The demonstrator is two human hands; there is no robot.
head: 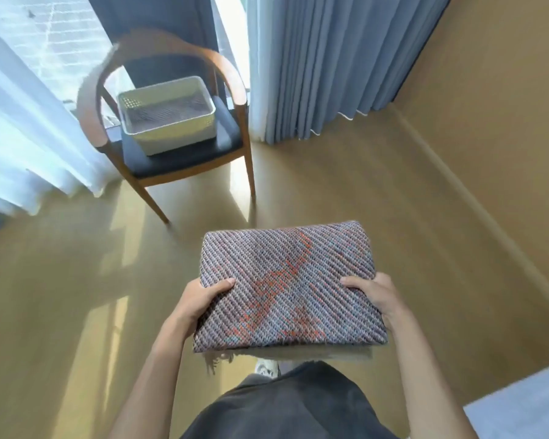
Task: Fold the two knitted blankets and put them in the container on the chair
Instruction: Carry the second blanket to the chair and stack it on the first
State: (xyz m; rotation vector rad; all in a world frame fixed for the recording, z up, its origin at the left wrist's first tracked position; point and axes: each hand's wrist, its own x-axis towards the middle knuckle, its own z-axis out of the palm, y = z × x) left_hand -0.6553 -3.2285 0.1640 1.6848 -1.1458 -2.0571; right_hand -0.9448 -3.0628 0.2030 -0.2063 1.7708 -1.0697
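A folded knitted blanket (pixel 287 286), grey-purple with orange patches, is carried flat in front of me above the floor. My left hand (pixel 200 301) grips its left edge, thumb on top. My right hand (pixel 376 296) grips its right edge the same way. Ahead at the upper left stands a wooden chair (pixel 232 77) with a dark seat. On the seat sits a white perforated container (pixel 184 134), and a dark knitted blanket (pixel 165 114) lies flat inside it.
Blue-grey curtains (pixel 324 64) hang to the right of the chair, sheer white curtains (pixel 19 128) to its left. A tan wall (pixel 495 128) runs along the right. Wooden floor lies between me and the chair. A pale blue surface (pixel 526 410) shows at the bottom right.
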